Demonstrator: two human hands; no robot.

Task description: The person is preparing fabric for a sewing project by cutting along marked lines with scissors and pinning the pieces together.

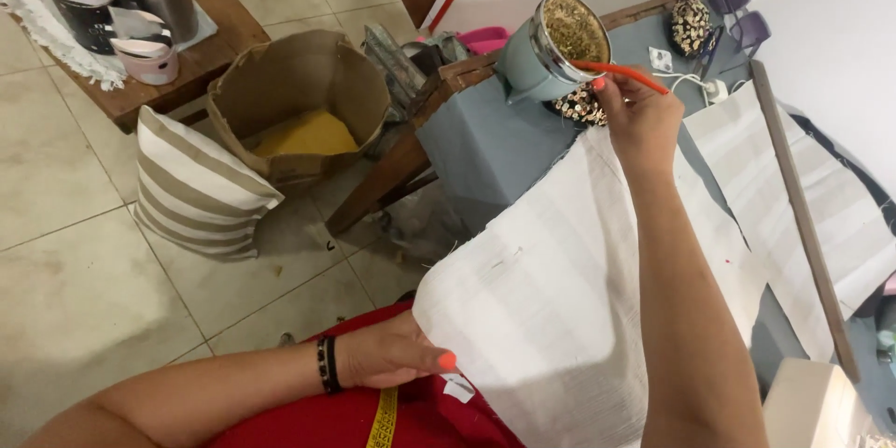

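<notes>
My left hand [392, 355] pinches the near edge of a white woven fabric piece [551, 299] that drapes over my lap and the grey-covered table [485, 145]. My right hand [639, 117] is raised over the table and holds a thin orange stick [621, 73] whose tip reaches into a pale green tin [546, 47] filled with small golden pins. The tin is tilted on the table's far part. A yellow measuring tape [385, 420] hangs over my red clothing.
A brown paper bag [294, 93] with yellow fabric inside and a striped cushion [191, 187] sit on the tiled floor. A wooden bench [201, 47] holds cups at upper left. A long wooden ruler [803, 215] lies across more white fabric on the right.
</notes>
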